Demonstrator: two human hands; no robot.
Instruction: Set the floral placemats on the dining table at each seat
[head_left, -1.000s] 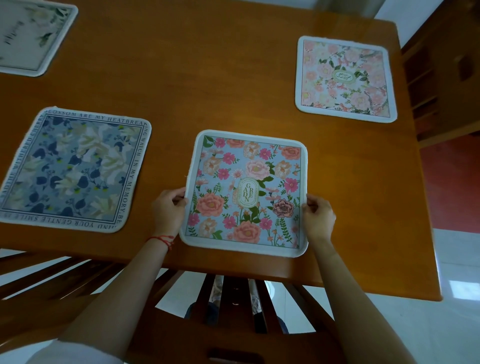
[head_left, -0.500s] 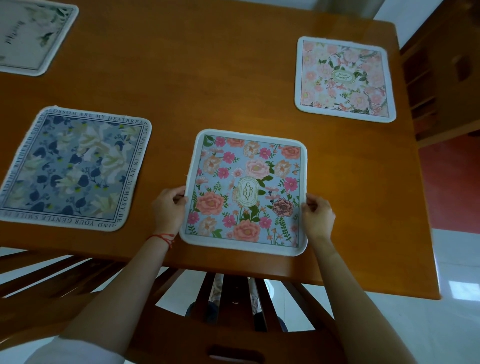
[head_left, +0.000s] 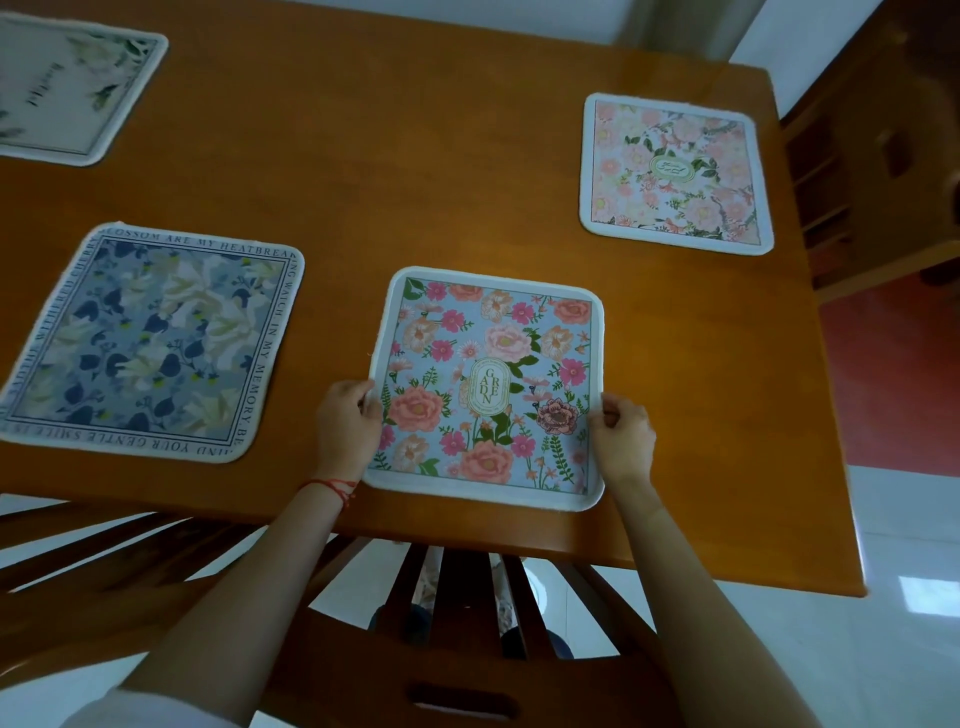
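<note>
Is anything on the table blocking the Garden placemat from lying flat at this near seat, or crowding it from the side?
Nothing visible does. The Garden placemat lies on bare wood of the table, held at its side edges by the left hand and right hand. The blue placemat and pink placemat lie apart from it.

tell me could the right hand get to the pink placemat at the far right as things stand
Probably yes. Bare table lies between the right hand and the pink placemat, nothing in the way, but the hand must first drop its grip on the garden placemat.
</note>
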